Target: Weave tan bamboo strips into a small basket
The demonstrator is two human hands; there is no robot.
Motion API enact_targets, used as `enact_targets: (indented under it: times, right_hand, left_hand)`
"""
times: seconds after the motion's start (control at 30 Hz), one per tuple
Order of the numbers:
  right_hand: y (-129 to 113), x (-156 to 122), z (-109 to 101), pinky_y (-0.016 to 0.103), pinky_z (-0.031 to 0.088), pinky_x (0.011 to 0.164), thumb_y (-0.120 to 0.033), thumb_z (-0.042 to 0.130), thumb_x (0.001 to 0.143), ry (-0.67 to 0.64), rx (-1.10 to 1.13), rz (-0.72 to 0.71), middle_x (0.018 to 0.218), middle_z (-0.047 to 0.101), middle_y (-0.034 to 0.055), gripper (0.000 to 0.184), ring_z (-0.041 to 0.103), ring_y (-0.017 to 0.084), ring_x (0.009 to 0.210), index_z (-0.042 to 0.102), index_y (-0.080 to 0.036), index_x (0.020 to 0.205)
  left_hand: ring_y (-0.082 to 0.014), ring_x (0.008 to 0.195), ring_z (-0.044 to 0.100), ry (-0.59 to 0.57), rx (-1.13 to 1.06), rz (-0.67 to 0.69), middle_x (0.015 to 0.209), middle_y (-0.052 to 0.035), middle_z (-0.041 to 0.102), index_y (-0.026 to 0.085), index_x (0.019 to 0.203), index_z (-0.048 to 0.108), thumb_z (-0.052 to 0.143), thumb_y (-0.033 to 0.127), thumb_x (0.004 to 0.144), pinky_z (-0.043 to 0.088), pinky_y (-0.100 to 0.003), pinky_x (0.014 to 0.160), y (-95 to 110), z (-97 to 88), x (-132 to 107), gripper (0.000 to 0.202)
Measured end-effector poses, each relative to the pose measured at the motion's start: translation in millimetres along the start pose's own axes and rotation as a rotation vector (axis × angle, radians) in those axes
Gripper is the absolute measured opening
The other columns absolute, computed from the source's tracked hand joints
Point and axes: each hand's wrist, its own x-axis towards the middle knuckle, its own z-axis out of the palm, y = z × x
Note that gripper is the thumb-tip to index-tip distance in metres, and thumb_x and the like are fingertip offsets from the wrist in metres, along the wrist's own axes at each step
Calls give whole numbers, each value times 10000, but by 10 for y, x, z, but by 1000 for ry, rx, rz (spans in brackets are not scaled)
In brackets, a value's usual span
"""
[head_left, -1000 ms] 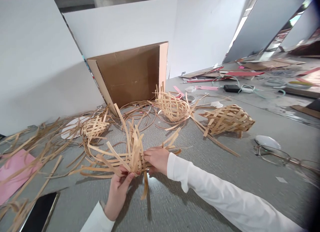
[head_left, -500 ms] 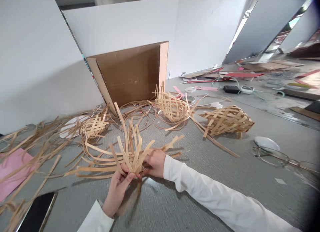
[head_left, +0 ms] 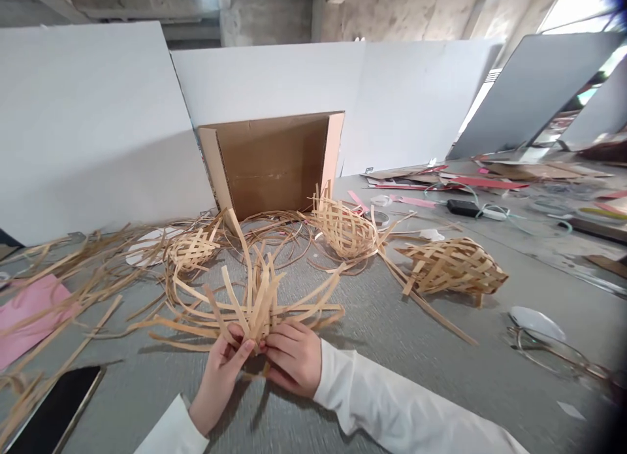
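A half-woven piece of thin bamboo strips (head_left: 262, 304) is held between my hands, its loose strips fanning upward and out to both sides. My left hand (head_left: 226, 362) pinches its near left edge, thumb on top. On the right, my right hand (head_left: 292, 355) is closed on the near right edge, its fingertips close to the left thumb. What lies under the fingers is hidden. A small woven piece (head_left: 193, 250) rests beyond my left hand. Farther off stand a pale open-weave form (head_left: 345, 230) and a browner woven form (head_left: 453, 266) to its right.
A cardboard box (head_left: 277, 170) leans open against white panels (head_left: 274, 81). Loose strips (head_left: 98, 271) and pink paper (head_left: 34, 320) cover the left side. A phone (head_left: 56, 408) lies front left; glasses (head_left: 553, 353) and a white oval object (head_left: 537, 324) lie right.
My view has tilted up a little. My right hand has come down and closer toward me along the woven piece's near edge; my left hand keeps its pinch.
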Motion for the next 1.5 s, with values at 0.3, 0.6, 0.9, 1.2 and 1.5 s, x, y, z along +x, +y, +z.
enact_targets:
  times: [0.3,0.6,0.9,1.2,1.5]
  right_hand:
    - [-230,43,20,293,486,621,-120,483,745,229,281,409,790,626,56,201,580,177,692,508,-195,930]
    - [-276,81,150,288,518,597,-127,444,769,396,455,616,778,611,52,220,601,159,629,443,-174,984]
    - [-201,65,258,291,537,629,-166,432,791,523,537,736,730,595,33,201,612,153,654,442,-177,992]
    - [-327,92,166,264,513,569,-120,473,716,451,515,644,759,618,37,149,607,161,664,552,-190,821]
    - [-455,162,-32,244,501,530,-314,551,762,496,659,685,723,569,26,148,565,136,620,534,-179,820]
  left_hand:
    - [-196,739,607,5,-8,-12,739,-52,674,161,755,663,739,400,581,473,-293,719,-19,60,1,306]
    - [-175,744,615,-52,-52,77,798,-48,687,161,792,645,700,341,661,464,-264,735,-21,80,-40,229]
    - [-167,750,629,-94,-106,128,796,-49,698,155,814,663,697,350,671,455,-264,772,-67,73,-27,245]
    - [-167,785,623,-123,-67,156,812,-45,690,154,833,659,689,356,677,462,-249,760,-36,79,-67,257]
    - [-188,754,629,-108,-100,85,823,-48,693,184,805,675,724,376,611,492,-276,738,0,176,-211,277]
